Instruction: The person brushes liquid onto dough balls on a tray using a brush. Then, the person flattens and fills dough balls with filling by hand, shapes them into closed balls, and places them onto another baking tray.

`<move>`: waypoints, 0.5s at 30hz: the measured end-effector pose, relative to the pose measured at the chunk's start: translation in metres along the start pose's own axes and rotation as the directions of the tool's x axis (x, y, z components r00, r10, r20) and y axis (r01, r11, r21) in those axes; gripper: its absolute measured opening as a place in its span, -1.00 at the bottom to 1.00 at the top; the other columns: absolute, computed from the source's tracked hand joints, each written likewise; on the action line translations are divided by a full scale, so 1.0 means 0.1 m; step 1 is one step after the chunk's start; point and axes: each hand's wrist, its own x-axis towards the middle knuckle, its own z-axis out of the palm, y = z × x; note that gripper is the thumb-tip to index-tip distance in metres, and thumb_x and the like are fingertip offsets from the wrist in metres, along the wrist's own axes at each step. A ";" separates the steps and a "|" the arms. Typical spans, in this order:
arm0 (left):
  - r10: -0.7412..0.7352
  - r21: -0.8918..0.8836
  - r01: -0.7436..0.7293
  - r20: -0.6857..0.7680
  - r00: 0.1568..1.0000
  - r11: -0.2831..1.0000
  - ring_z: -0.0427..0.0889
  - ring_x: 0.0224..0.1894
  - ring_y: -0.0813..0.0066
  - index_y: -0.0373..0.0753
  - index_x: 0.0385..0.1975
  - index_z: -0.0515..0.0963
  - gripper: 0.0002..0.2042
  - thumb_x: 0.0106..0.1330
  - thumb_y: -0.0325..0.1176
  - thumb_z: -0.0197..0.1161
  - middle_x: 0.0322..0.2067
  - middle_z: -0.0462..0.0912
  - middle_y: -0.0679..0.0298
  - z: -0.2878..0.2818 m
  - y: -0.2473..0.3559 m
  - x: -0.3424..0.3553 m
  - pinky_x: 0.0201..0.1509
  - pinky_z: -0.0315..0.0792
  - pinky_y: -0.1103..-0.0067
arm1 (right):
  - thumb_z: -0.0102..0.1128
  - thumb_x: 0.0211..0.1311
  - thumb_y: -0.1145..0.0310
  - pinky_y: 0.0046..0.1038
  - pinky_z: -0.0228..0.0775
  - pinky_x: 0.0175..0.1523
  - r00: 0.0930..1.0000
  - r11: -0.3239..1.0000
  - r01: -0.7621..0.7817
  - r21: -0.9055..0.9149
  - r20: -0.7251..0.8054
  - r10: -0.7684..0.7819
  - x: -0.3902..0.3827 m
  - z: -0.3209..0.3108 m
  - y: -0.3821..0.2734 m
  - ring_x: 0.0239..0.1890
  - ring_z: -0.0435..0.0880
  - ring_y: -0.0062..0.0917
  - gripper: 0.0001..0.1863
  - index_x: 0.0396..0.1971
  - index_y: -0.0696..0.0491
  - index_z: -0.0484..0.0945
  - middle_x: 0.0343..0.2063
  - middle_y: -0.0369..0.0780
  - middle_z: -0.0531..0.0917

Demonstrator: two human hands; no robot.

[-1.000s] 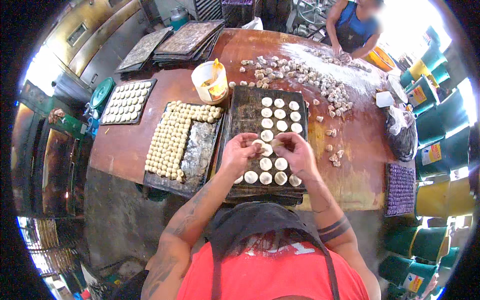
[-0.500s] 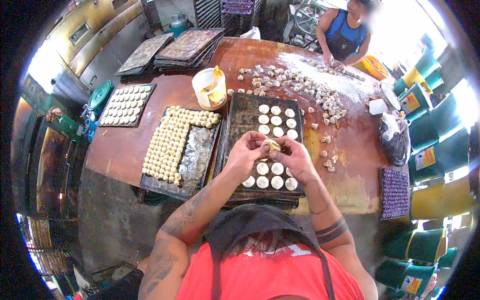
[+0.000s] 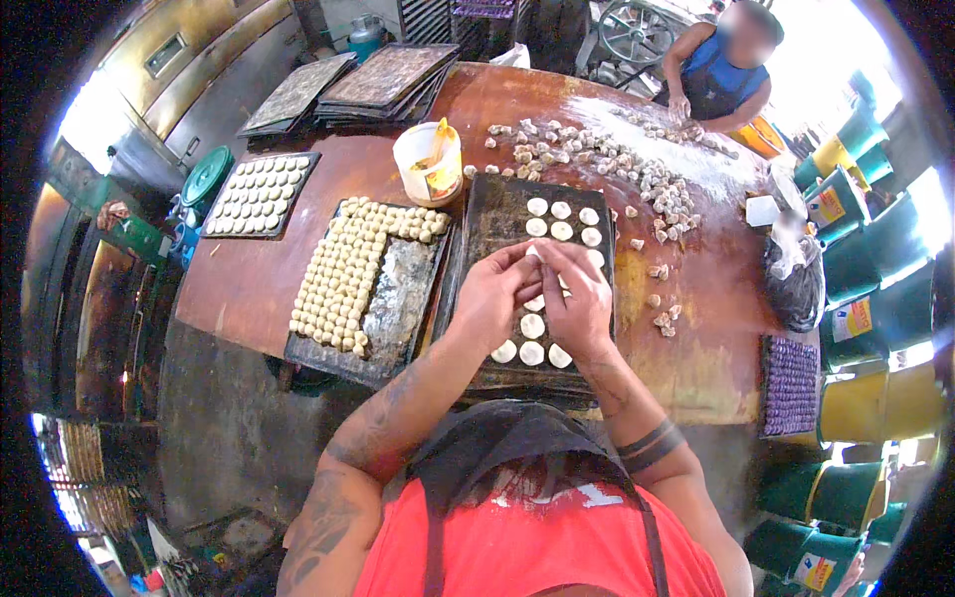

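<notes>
My left hand and my right hand meet over a dark baking tray. Their fingertips pinch together on a small piece of pale dough, mostly hidden by the fingers. Rows of flat white dough rounds lie on the tray around and beneath my hands. To the left, a second tray carries many small dough balls and has a floury bare patch. Behind it stands a white bucket with an orange-yellow smeared inside and a utensil sticking up.
Brownish filling lumps are scattered at the back right, where a co-worker handles some on floured wood. Stacked trays, a tray of dough rounds, a black plastic bag and a purple-filled tray line the edges.
The dough between my fingers was more visible before; now my fingers have closed over it. Both hands have moved slightly away from me, and my right hand has turned over the dough.
</notes>
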 end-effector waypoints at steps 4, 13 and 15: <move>0.034 0.165 -0.019 -0.088 0.996 0.986 0.73 -0.08 0.44 -0.38 0.12 0.56 -0.66 0.38 -0.53 0.40 -0.05 0.71 0.21 -0.29 0.12 0.04 0.02 0.65 0.52 | 0.49 0.16 0.38 -0.05 0.36 0.42 0.981 0.994 0.071 -0.078 0.186 -0.055 0.08 -0.16 0.09 0.35 0.52 -0.07 -0.58 0.06 -0.02 0.70 0.24 -0.12 0.65; -0.176 -0.171 0.218 0.233 0.956 0.961 0.68 0.04 0.38 -0.28 0.12 0.59 -0.60 0.34 -0.32 0.49 0.04 0.68 0.24 -0.15 -0.10 -0.19 0.11 0.55 0.45 | 0.45 0.09 0.49 -0.31 0.55 0.02 0.991 0.964 -0.023 0.264 0.136 -0.014 0.13 0.09 0.20 -0.11 0.69 -0.39 -0.78 -0.33 0.10 0.55 -0.23 -0.22 0.68; -0.180 -0.100 0.189 0.091 0.979 0.977 0.70 0.00 0.39 -0.28 0.12 0.59 -0.62 0.37 -0.33 0.46 0.01 0.69 0.23 -0.25 -0.11 -0.15 0.06 0.57 0.46 | 0.52 0.01 0.51 -0.33 0.57 0.05 0.977 0.964 -0.138 0.228 0.190 0.095 -0.01 0.22 0.22 -0.07 0.69 -0.34 -0.62 -0.14 0.10 0.58 -0.13 -0.18 0.65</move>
